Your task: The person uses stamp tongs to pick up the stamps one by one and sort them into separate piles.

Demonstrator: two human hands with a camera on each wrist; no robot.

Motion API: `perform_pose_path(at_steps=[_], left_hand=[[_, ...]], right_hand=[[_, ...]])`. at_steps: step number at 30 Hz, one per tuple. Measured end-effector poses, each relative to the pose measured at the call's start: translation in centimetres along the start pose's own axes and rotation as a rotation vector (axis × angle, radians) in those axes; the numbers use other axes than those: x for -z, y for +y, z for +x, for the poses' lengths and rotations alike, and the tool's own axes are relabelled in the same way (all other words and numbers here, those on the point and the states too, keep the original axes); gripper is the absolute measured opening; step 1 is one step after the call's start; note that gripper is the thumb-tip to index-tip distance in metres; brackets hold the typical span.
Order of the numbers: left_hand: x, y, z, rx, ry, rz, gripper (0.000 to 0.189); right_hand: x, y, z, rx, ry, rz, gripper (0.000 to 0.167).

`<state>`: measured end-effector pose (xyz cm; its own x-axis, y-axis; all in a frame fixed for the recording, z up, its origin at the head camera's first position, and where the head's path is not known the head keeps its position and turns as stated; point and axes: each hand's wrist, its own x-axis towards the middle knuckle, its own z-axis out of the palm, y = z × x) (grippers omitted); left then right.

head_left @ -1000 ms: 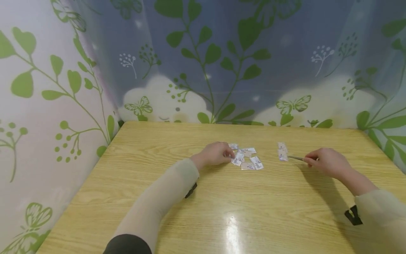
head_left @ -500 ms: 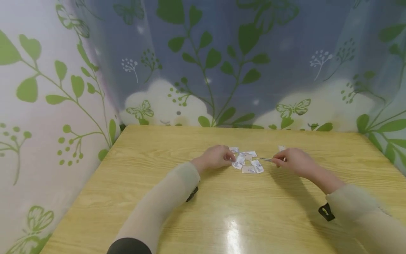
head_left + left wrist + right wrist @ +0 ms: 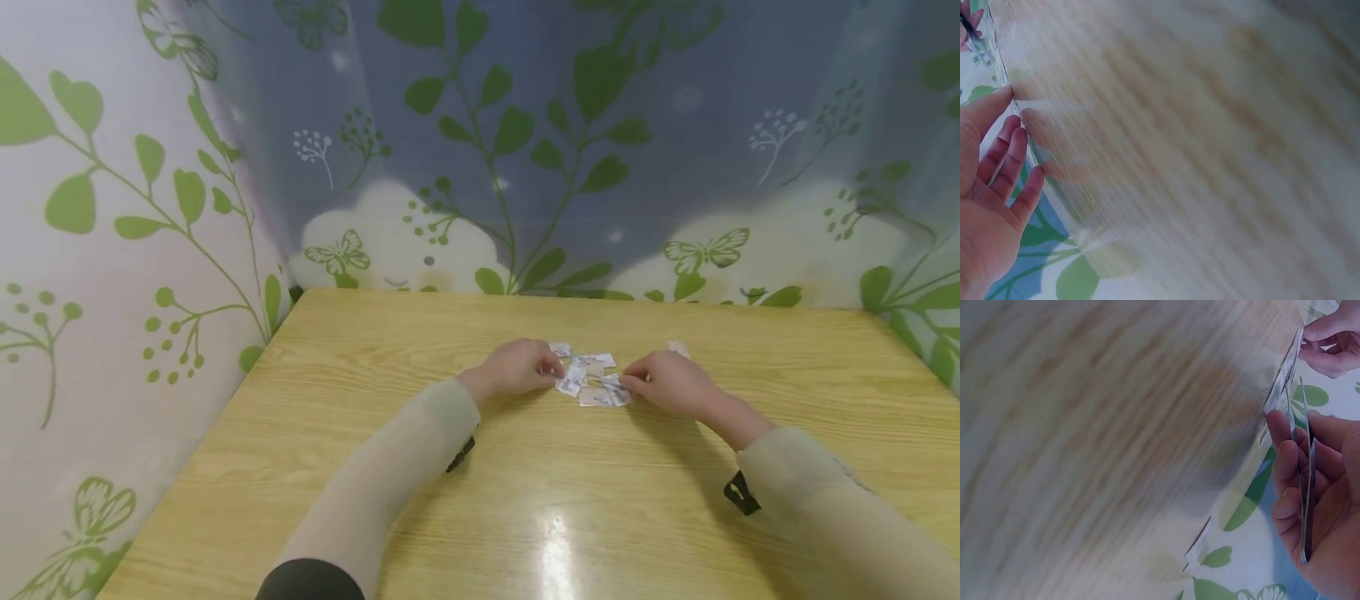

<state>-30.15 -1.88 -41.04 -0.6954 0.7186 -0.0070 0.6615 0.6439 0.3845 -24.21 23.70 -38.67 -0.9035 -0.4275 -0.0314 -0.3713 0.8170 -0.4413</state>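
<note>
Small flat rectangular pieces [image 3: 597,397], white and beige with a purplish print, lie in a loose cluster on the wooden table [image 3: 555,467]. My left hand [image 3: 521,367] is at the cluster's left side. Its thumb and fingertips touch down by the nearest piece, fingers mostly straight in the left wrist view. From the right, my right hand [image 3: 667,382] holds metal tweezers [image 3: 1307,506] between thumb and fingers. The tweezers' two arms stand apart in the right wrist view, tips pointing toward the pieces and overlapping them in the head view.
Apart from the cluster, a piece [image 3: 677,347] lies farther right, partly behind my right hand. A patterned cloth [image 3: 420,167] with leaves and butterflies hangs behind the table's far edge and along the left side.
My right hand has moved left with the tweezers, from the separate pieces on the right to the cluster. One piece remains in view on the right instead of two. My left hand stays at the cluster.
</note>
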Motion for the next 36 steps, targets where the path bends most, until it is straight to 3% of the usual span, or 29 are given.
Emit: perform_pose_path(at_steps=[8,23,36], left_hand=[[-0.2,0.3,0.1,0.004,-0.007,-0.005,0.016],[0.0,0.4,-0.3,0.014,-0.007,0.004,0.017],[0.4,0.6,-0.3,0.039,-0.016,-0.008,0.016]], right_hand=[[-0.5,-0.1,0.3,-0.014,0.031,-0.002,0.029],[-1.2,-0.5,0.9,0.017,0.092,-0.035,0.021],[-0.6,-0.9,0.4,-0.002,0.104,-0.039,0.028]])
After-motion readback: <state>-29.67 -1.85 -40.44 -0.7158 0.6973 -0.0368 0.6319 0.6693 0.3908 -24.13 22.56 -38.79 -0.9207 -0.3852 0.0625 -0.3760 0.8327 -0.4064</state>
